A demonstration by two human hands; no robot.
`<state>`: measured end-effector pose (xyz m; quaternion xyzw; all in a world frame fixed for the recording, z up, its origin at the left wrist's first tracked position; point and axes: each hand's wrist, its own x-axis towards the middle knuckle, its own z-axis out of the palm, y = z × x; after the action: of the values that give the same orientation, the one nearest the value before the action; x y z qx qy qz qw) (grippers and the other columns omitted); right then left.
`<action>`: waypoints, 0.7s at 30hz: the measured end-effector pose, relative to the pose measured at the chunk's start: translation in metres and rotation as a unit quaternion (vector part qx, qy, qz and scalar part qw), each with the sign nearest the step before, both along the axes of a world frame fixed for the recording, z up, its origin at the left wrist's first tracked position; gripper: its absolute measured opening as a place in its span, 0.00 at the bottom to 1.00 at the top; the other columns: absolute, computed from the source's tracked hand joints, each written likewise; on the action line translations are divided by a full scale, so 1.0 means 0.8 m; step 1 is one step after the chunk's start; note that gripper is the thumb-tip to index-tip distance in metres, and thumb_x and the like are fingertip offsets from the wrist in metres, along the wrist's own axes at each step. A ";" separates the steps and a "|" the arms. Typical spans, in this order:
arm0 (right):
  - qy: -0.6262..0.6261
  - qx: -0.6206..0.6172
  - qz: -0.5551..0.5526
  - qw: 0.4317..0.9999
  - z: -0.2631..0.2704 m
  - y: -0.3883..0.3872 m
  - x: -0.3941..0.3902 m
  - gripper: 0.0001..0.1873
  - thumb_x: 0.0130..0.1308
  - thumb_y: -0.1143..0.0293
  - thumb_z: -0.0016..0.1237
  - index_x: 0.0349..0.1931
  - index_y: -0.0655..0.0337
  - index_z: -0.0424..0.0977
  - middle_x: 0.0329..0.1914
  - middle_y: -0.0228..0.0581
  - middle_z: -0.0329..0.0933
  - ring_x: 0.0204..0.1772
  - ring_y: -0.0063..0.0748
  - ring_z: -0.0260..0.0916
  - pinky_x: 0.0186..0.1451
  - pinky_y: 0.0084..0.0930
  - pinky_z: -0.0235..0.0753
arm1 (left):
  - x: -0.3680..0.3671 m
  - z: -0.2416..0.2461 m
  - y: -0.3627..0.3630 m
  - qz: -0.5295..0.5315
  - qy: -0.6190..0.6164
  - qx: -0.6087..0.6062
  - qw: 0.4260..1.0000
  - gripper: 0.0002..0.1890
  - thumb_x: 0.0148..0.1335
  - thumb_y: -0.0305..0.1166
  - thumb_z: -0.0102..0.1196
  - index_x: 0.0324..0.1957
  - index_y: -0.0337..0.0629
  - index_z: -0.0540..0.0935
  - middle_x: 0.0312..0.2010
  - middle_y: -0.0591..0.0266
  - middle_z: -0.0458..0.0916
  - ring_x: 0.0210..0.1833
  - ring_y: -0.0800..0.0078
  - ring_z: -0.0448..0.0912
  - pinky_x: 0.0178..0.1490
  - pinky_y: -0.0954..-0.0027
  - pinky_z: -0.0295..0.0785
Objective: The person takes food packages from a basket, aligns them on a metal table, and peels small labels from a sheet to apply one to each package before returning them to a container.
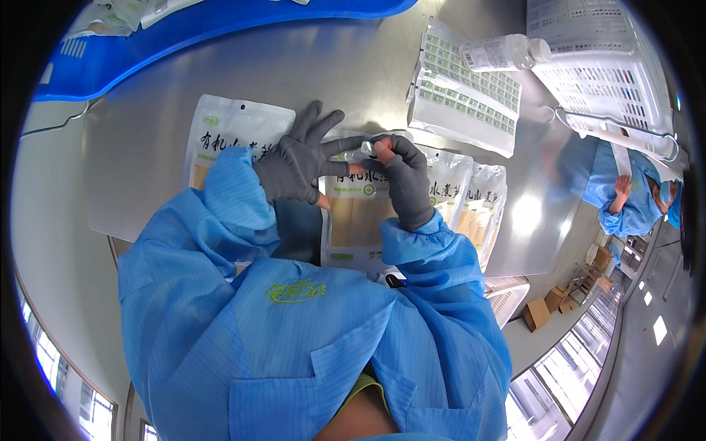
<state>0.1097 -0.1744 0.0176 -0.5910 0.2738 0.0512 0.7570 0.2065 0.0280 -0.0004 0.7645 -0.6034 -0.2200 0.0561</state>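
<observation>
My left hand, in a grey glove with bare thumb and index tips, spreads its fingers over the top of a white plastic pouch. A clear window in this pouch shows pale food slices. Between the bare thumb and index finger of my right hand is a small shiny sticker, held just above the pouch's upper part. Another pouch lies to the left, partly under my left sleeve. On the right, two more pouches overlap in a row, partly hidden by my right hand and sleeve.
Sheets of small green-and-white stickers lie on the steel table, a plastic bottle on top. A white perforated basket stands far right, a blue tray at upper left. Beyond are a person and cardboard boxes.
</observation>
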 end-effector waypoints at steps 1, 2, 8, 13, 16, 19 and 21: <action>-0.012 -0.114 0.035 0.993 -0.014 -0.004 0.001 0.06 0.65 0.73 0.52 0.35 0.68 0.77 0.38 0.38 0.75 0.36 0.30 0.77 0.41 0.26 0.77 | -0.001 -0.002 0.002 0.002 0.012 -0.008 1.000 0.43 0.40 0.74 0.54 0.63 0.78 0.73 0.76 0.74 0.48 0.79 0.49 0.32 0.75 0.35 0.18; -0.024 -0.227 0.070 0.971 -0.022 -0.006 0.002 0.06 0.63 0.73 0.53 0.33 0.68 0.77 0.36 0.37 0.74 0.34 0.28 0.76 0.38 0.25 0.76 | -0.002 -0.005 0.005 0.005 0.023 -0.016 1.000 0.42 0.40 0.70 0.58 0.62 0.77 0.74 0.76 0.71 0.48 0.78 0.47 0.31 0.75 0.34 0.17; 0.001 -0.389 0.142 0.910 -0.004 0.008 0.016 0.09 0.58 0.69 0.56 0.30 0.67 0.78 0.32 0.42 0.73 0.33 0.35 0.75 0.37 0.30 0.73 | -0.003 -0.002 0.011 0.023 0.056 -0.029 0.998 0.38 0.40 0.62 0.64 0.59 0.74 0.78 0.77 0.68 0.45 0.78 0.46 0.28 0.75 0.34 0.16; 0.015 -0.429 0.180 0.885 -0.004 0.007 0.018 0.10 0.57 0.67 0.57 0.31 0.66 0.79 0.33 0.45 0.74 0.33 0.41 0.75 0.38 0.34 0.73 | -0.003 -0.001 0.012 0.032 0.068 -0.024 0.997 0.38 0.39 0.62 0.65 0.59 0.74 0.78 0.77 0.69 0.45 0.78 0.46 0.28 0.75 0.35 0.16; 0.012 -0.441 0.188 0.878 0.000 0.010 0.019 0.10 0.57 0.67 0.57 0.31 0.66 0.79 0.33 0.45 0.74 0.34 0.43 0.75 0.38 0.35 0.73 | -0.004 -0.005 0.014 0.041 0.076 -0.050 0.995 0.39 0.38 0.65 0.64 0.59 0.75 0.78 0.77 0.69 0.45 0.78 0.47 0.28 0.76 0.36 0.16; 0.002 -0.434 0.161 0.886 -0.006 0.010 0.017 0.09 0.58 0.69 0.56 0.31 0.66 0.78 0.32 0.42 0.74 0.33 0.38 0.75 0.36 0.32 0.73 | -0.003 -0.007 0.016 0.036 0.074 -0.059 0.995 0.42 0.39 0.67 0.63 0.61 0.74 0.76 0.77 0.69 0.46 0.78 0.48 0.29 0.76 0.36 0.18; 0.018 -0.342 0.110 0.933 -0.008 0.007 0.015 0.07 0.60 0.70 0.55 0.31 0.66 0.78 0.31 0.37 0.74 0.32 0.31 0.74 0.35 0.28 0.73 | -0.002 -0.008 0.016 0.025 0.063 -0.062 0.996 0.45 0.38 0.67 0.63 0.64 0.73 0.73 0.76 0.71 0.47 0.78 0.49 0.30 0.77 0.36 0.19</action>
<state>0.1215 -0.1685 0.0109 -0.8396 0.2215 0.0486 0.4936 0.2046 0.0410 -0.0069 0.7588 -0.5921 -0.2284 0.1467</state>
